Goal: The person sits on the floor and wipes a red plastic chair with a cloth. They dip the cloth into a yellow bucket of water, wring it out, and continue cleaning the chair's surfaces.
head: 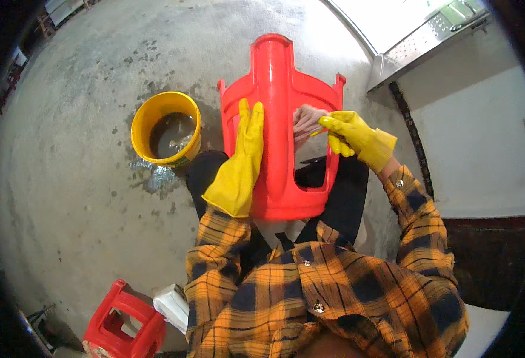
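Note:
A red plastic stool (273,134) lies across my thighs, one leg facing up and its feet pointing away from me. My left hand (244,161), in a yellow rubber glove, rests along that leg's left side, its fingers extended and pressed against the plastic. In a matching glove, my right hand (356,136) pinches a pinkish cloth (308,121) at the stool's right side opening. Part of the cloth is hidden behind the upright leg.
A yellow bucket (138,134) with murky water stands on the wet concrete floor (87,179) at left. Another red plastic stool (123,313) and a white box-like object (172,304) are at lower left. A metal-edged counter (423,53) juts in at upper right.

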A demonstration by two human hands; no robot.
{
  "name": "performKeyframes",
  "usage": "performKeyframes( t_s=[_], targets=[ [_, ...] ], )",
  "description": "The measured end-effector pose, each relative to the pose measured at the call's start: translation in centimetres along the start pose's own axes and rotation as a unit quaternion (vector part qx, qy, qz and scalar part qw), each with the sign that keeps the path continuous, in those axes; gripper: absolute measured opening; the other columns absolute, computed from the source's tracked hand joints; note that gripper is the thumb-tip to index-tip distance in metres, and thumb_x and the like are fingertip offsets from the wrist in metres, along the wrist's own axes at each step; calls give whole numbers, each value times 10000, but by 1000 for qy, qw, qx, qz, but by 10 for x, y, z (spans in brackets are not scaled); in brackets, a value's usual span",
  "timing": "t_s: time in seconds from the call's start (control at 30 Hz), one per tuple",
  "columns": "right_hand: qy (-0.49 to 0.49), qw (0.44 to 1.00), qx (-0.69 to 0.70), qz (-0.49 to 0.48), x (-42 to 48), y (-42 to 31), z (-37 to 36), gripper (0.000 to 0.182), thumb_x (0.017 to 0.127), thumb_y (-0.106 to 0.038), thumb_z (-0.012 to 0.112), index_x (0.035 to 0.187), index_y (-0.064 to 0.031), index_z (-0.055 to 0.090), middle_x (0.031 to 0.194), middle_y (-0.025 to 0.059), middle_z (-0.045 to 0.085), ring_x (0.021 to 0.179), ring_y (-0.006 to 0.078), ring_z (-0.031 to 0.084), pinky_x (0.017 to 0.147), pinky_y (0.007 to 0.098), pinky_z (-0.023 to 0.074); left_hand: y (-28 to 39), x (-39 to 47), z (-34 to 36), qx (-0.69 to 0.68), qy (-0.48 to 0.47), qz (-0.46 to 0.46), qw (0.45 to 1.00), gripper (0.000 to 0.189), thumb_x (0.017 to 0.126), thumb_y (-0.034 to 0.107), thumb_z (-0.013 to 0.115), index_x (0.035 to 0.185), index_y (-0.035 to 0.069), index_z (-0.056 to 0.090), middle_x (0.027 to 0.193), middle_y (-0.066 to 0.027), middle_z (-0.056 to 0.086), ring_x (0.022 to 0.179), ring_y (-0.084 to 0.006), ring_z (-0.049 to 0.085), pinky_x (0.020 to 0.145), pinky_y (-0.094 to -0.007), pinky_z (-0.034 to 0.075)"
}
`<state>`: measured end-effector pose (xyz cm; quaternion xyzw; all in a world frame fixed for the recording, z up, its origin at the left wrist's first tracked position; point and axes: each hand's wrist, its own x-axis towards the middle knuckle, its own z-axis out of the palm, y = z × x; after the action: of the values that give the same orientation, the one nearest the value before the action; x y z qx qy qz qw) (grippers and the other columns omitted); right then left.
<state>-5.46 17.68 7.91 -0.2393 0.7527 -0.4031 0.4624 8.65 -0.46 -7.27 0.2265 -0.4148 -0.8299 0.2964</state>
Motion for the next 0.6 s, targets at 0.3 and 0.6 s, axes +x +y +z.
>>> performKeyframes(
  t_s=[0.3,0.6],
  targets=[
    [287,822,-105,-480,-74,0,-42,507,885,54,714,1353,-117,616,1047,27,701,837,117,659,705,271,559,-6,10,-9,-171,-174,-128,961,580,1036,457,496,1448,49,465,1373,-142,594,1208,-286,610,1050,-448,485],
    [547,563,-388,-484,-196,-66,-61,515,836,-118,776,1328,-99,624,1341,118,622,1240,274,582,1028,405,490,-33,13,-4,-110,-21,-22,993,673,1027,283,578,1590,87,267,1505,-76,437,1273,-176,505,1079,-318,411]
  ],
)
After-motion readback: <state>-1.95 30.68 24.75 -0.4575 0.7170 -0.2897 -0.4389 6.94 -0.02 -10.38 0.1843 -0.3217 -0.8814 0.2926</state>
